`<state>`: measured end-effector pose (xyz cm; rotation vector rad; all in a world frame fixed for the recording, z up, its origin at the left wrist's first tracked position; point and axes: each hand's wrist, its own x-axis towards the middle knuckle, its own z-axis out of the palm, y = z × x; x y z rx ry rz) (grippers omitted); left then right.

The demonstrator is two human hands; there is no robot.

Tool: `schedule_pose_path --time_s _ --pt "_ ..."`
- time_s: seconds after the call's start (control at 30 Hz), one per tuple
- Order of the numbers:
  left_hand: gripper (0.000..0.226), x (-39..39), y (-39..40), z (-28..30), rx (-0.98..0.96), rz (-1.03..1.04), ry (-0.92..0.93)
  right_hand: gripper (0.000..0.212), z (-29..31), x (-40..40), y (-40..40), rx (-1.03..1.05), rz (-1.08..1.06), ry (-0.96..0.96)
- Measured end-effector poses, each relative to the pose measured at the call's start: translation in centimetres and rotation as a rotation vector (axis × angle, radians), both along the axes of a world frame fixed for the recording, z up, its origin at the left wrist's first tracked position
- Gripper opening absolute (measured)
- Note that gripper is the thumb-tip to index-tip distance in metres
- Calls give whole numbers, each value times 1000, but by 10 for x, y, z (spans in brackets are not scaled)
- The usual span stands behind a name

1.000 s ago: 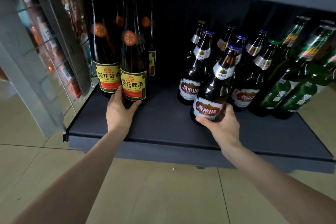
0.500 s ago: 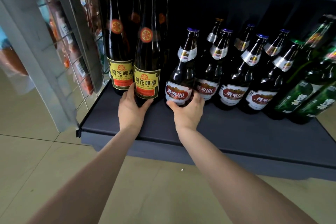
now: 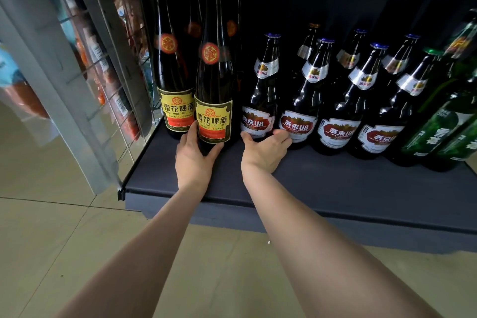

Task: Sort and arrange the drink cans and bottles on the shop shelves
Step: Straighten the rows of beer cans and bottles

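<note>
Head view: fingers [image 3: 193,129] and thumb of the left hand [image 3: 194,160] curl round the base of a tall yellow-labelled bottle [image 3: 215,80], which stands upright near the shelf's [image 3: 335,183] left end, just beside a matching bottle [image 3: 173,77]. The right hand [image 3: 263,150] cups the foot of the leftmost U8 bottle [image 3: 261,100], thumb on one side, fingers on the other. Three more U8 bottles [image 3: 343,111] line up rightward, touching, then green bottles [image 3: 444,126]. A wire rack [image 3: 108,64] flanks the shelf's left side.
</note>
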<state>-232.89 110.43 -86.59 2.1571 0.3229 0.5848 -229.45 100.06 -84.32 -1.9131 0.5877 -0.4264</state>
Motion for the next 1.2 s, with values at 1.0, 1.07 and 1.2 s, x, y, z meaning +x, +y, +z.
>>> schedule_pose_path --time_s 1.0,1.07,1.2 --pt "68 13 -30 13 -118 128 46 38 -3 -33 -45 43 422 50" --pt "68 16 -31 13 -115 136 55 39 -5 -33 -44 52 402 18" --pt "69 19 -32 14 -94 129 86 49 -10 -27 -34 9 274 -44"
